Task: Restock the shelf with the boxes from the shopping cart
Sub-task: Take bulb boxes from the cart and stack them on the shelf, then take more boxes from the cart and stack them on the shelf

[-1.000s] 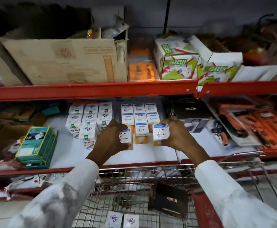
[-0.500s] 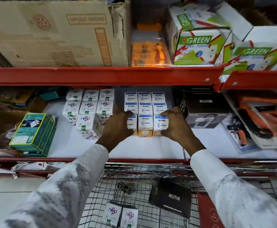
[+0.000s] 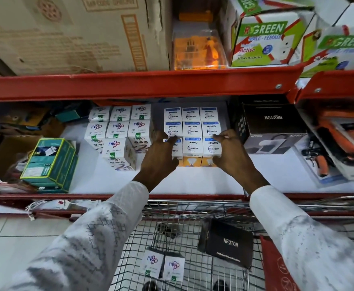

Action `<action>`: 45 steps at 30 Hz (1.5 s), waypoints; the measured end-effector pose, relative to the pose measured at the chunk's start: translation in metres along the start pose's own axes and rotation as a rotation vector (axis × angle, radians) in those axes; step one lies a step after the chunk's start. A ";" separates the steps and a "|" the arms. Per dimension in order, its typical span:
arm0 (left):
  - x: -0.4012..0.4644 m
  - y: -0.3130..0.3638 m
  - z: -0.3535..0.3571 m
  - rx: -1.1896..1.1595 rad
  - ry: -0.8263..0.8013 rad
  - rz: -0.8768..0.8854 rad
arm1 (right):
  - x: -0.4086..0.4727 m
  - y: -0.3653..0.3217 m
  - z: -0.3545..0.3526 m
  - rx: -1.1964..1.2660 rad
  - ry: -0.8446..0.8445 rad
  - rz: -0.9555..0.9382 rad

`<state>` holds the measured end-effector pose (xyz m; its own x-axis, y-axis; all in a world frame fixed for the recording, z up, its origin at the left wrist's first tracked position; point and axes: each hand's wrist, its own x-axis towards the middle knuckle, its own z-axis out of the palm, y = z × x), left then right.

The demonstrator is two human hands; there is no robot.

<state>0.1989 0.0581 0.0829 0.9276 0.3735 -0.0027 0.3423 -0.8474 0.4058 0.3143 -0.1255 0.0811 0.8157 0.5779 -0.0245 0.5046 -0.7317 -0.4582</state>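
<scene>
Our left hand (image 3: 158, 158) and right hand (image 3: 230, 156), fingers loosely curled, flank the front row of small white-and-orange cardboard bulb boxes (image 3: 192, 151) on the white shelf board (image 3: 203, 179) above a wire shopping cart (image 3: 192, 248).

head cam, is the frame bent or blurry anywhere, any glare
Head view: wide-angle bending bows the red shelf beam and tilts the cardboard carton; the orange blister pack glows and looks soft; the wipro boxes print reads clearly between the hands; the sleeves at the bottom edge smear.
</scene>
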 end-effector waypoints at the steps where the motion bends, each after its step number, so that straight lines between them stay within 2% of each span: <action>1: -0.001 -0.001 0.001 -0.001 0.001 0.009 | -0.001 0.001 0.002 -0.005 0.018 -0.007; 9: -0.036 -0.006 0.000 0.077 -0.041 0.107 | -0.033 -0.003 0.009 -0.094 0.035 0.022; 13: -0.091 -0.020 0.009 0.183 -0.034 0.195 | -0.087 -0.025 0.021 -0.215 0.143 -0.026; 17: -0.159 -0.052 0.034 0.166 -0.084 0.337 | -0.149 -0.036 0.062 -0.251 0.088 -0.092; 22: -0.226 -0.099 0.076 0.191 -0.361 0.379 | -0.203 -0.034 0.121 -0.207 -0.075 -0.158; 26: -0.252 -0.116 0.105 0.243 -0.575 0.303 | -0.232 -0.034 0.159 -0.161 -0.172 -0.247; 29: -0.256 -0.116 0.118 0.316 -0.685 0.237 | -0.248 -0.034 0.189 -0.133 -0.331 -0.217; 32: -0.256 -0.113 0.125 0.347 -0.713 0.221 | -0.258 -0.033 0.215 -0.161 -0.497 -0.157; 34: -0.258 -0.114 0.131 0.363 -0.728 0.219 | -0.260 -0.035 0.228 -0.171 -0.536 -0.124; 41: -0.260 -0.126 0.140 0.264 -0.581 0.279 | -0.254 -0.045 0.240 -0.165 -0.520 -0.039; 45: -0.254 -0.113 0.109 0.176 -0.527 0.201 | -0.247 -0.052 0.212 -0.096 -0.476 -0.008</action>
<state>-0.0590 0.0184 -0.0618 0.9104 -0.0008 -0.4138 0.1298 -0.9490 0.2874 0.0266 -0.1531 -0.0777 0.6026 0.6687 -0.4356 0.5528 -0.7434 -0.3765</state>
